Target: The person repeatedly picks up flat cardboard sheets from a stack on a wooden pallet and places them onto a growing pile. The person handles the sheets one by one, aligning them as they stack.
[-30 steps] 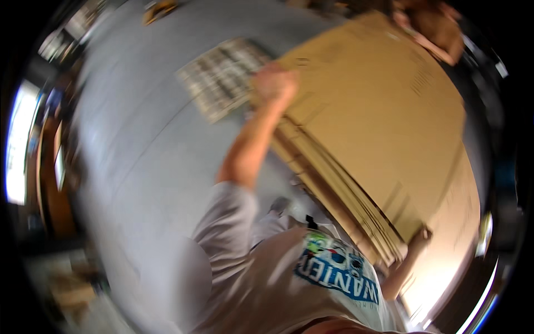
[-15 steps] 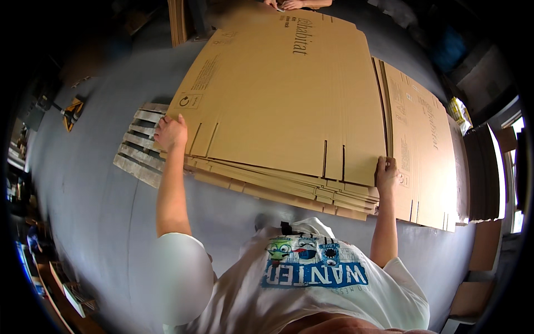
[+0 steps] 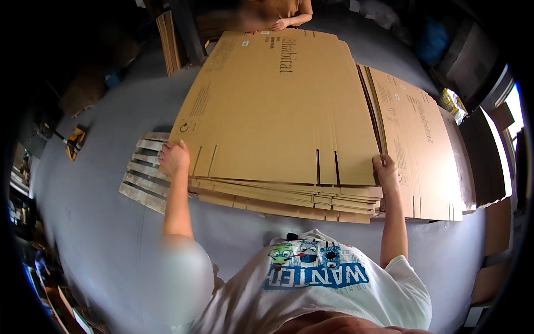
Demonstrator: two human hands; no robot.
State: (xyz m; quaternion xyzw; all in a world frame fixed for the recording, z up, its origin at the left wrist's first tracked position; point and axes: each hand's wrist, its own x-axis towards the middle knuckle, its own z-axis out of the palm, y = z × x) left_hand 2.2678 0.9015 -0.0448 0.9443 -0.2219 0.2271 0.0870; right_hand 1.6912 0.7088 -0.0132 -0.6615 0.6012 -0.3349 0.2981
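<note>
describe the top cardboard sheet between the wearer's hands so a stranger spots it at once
Find the large left cardboard stack, beside the right stack. On it lies the top sheet, brown with dark print, left hand at its near left corner, right hand by its near right. Unlike the sheets beneath, showing mainly edges, it shows its broad face.

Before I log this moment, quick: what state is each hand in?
Left hand: closed, holding the left edge of the top flattened carton.
Right hand: closed on that carton's right edge, near the front corner.

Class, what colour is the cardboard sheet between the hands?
The cardboard sheet is tan with dark print: head view.
</note>
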